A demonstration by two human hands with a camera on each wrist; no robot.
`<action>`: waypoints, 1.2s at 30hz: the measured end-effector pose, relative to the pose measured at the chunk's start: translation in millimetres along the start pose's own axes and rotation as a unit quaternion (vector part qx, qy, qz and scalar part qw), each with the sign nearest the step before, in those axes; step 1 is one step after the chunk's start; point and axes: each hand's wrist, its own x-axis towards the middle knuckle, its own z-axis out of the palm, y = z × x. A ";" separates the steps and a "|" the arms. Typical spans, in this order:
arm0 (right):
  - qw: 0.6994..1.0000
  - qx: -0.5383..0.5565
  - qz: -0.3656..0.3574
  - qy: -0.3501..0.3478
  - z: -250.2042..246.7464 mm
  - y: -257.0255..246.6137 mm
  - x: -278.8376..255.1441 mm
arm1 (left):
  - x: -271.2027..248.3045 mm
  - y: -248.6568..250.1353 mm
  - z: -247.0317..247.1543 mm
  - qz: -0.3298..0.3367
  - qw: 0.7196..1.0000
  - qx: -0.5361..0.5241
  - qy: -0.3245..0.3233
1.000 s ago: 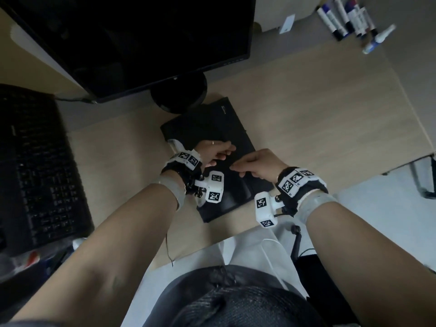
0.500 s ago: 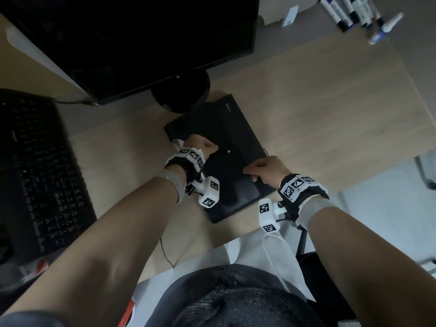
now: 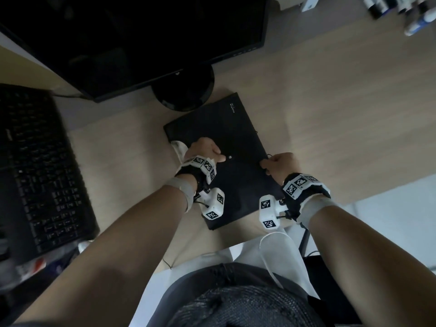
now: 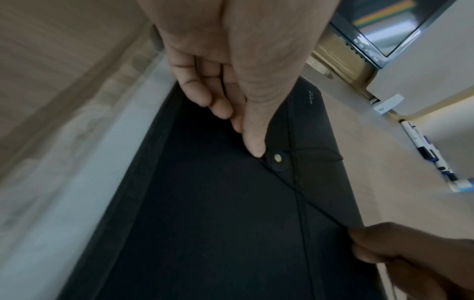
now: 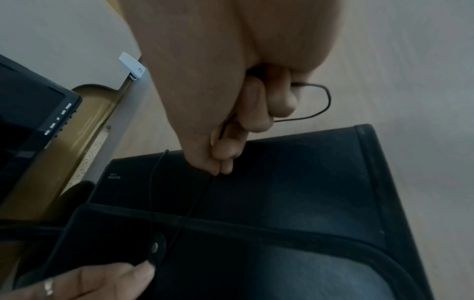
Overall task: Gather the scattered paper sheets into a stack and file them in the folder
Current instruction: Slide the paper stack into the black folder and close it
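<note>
Your right hand [image 3: 279, 164] has slid to the folder's [image 3: 236, 133] right edge, drawing the cord [image 4: 302, 195] tight.
The folder lies closed on the surface [image 3: 330, 114] before the monitor [image 3: 132, 38]. Your right fingers [image 5: 225, 154] pinch the cord; your left hand [image 3: 204, 149] has its fingers curled and its thumb pressed beside the button [image 4: 277, 157]. The sheets seem filed, though a pale corner [image 3: 179, 147] peeks out at the left edge; only winding the cord remains.

- folder [image 3: 238, 138]: black, black cord [image 4: 307, 207], pale metal stud [image 4: 277, 157]
- desk [image 3: 330, 102] under folder: light wood grain
- wrist bands [image 3: 299, 185]: b/w square markers
</note>
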 end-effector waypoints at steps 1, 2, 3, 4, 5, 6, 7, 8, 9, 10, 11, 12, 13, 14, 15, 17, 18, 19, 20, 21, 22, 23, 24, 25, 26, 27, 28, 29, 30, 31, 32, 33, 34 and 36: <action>1.000 0.002 -0.003 0.007 -3.0 -2.1 3.7 | 1.4 1.1 -0.7 -0.006 1.000 0.002 -0.003; 1.000 0.003 -0.005 0.009 -5.8 -4.3 7.6 | 3.0 1.8 -1.2 -0.011 1.000 0.003 -0.006; 1.000 0.003 -0.008 0.007 -8.0 -5.8 10.9 | 3.8 2.1 -1.9 -0.013 1.000 0.003 -0.009; 1.000 0.003 -0.010 0.004 -9.7 -7.2 13.3 | 3.7 2.0 -2.4 -0.015 1.000 0.004 -0.011; 1.000 0.005 -0.015 0.002 -10.6 -8.2 15.8 | 4.0 2.0 -2.9 -0.016 1.000 0.006 -0.011; 1.000 0.009 -0.020 0.004 -10.9 -8.3 18.2 | 5.1 1.7 -3.5 -0.016 1.000 0.007 -0.012; 1.000 0.011 -0.023 0.005 -11.1 -7.8 19.8 | 6.0 1.4 -4.3 -0.016 1.000 0.008 -0.016; 1.000 0.009 -0.026 0.006 -11.3 -6.9 20.4 | 6.1 1.5 -5.4 -0.017 1.000 0.008 -0.022; 1.000 0.001 -0.029 0.008 -11.6 -4.6 21.7 | 6.4 1.8 -6.2 -0.019 0.999 0.008 -0.026; 0.999 -0.008 -0.030 0.015 -12.9 -2.0 22.3 | 6.4 1.9 -6.7 -0.021 0.999 0.008 -0.029; 0.999 -0.013 -0.026 0.030 -15.8 0.4 22.9 | 7.1 2.0 -6.5 -0.022 0.999 0.007 -0.030; 0.999 -0.017 -0.017 0.048 -19.7 2.2 24.2 | 7.2 2.6 -6.7 -0.022 0.999 0.008 -0.028; 0.998 -0.022 -0.011 0.060 -23.9 4.0 25.8 | 6.5 3.0 -6.6 -0.021 0.999 0.008 -0.025; 0.997 -0.027 -0.008 0.065 -27.7 3.9 26.7 | 5.6 3.2 -6.3 -0.021 0.999 0.009 -0.022; 0.997 -0.031 -0.008 0.068 -29.9 3.2 27.8 | 5.5 2.9 -4.8 -0.020 1.000 0.011 -0.017; 0.996 -0.023 -0.008 0.080 -30.0 0.5 29.8 | 3.5 1.9 -1.3 -0.012 1.000 0.013 -0.014; 0.996 -0.010 -0.008 0.088 -29.0 -1.5 30.5 | 1.8 1.4 0.4 -0.005 1.000 0.009 -0.010; 0.996 0.004 -0.008 0.091 -28.1 -4.6 29.9 | -0.3 0.3 1.9 -0.002 1.000 -0.005 -0.006; 0.996 0.014 -0.011 0.091 -28.9 -9.4 27.8 | -3.4 -1.3 2.6 0.000 1.000 -0.029 -0.004; 0.996 0.019 -0.020 0.088 -29.7 -14.7 26.3 | -6.9 -2.9 1.3 0.000 0.998 -0.061 0.003; 0.996 0.026 -0.029 0.081 -29.8 -20.4 25.3 | -10.1 -6.0 -1.0 -0.004 0.995 -0.095 0.017; 0.996 0.041 -0.035 0.074 -29.2 -26.3 24.3 | -13.4 -9.9 -4.7 -0.017 0.993 -0.113 0.035; 0.995 0.068 -0.037 0.062 -28.0 -34.4 23.3 | -16.5 -14.2 -8.5 -0.032 0.991 -0.116 0.061; 0.993 0.096 -0.043 0.047 -25.5 -44.1 24.3 | -17.3 -20.7 -12.6 -0.058 0.991 -0.088 0.085; 0.991 0.124 -0.048 0.030 -22.3 -54.3 25.6 | -20.6 -26.9 -16.0 -0.097 0.989 -0.050 0.099; 0.986 0.162 -0.044 0.003 -18.3 -64.8 28.2 | -24.8 -33.6 -17.3 -0.148 0.984 -0.014 0.097; 0.976 0.210 -0.032 -0.041 -13.4 -75.6 30.3 | -29.0 -41.5 -16.5 -0.200 0.976 -0.009 0.082; 0.960 0.260 -0.015 -0.101 -7.7 -85.6 30.9 | -31.8 -49.6 -13.5 -0.240 0.968 -0.037 0.058; 0.943 0.292 -0.007 -0.157 -2.6 -94.4 28.1 | -35.3 -57.6 -9.3 -0.260 0.961 -0.087 0.027; 0.939 0.291 -0.027 -0.182 3.3 -100.0 27.0 | -39.2 -63.2 -6.5 -0.261 0.956 -0.133 -0.007; 0.949 0.253 -0.065 -0.178 11.7 -102.0 28.8 | -42.3 -66.9 -3.6 -0.257 0.951 -0.167 -0.028; 0.962 0.202 -0.104 -0.154 18.5 -101.6 30.1 | -44.8 -70.4 -3.2 -0.254 0.947 -0.192 -0.036; 0.972 0.144 -0.138 -0.121 23.3 -99.9 29.6 | -47.2 -71.8 -3.2 -0.255 0.943 -0.214 -0.034; 0.975 0.093 -0.179 -0.093 30.2 -96.1 28.5 | -45.8 -73.4 -2.7 -0.231 0.951 -0.200 -0.052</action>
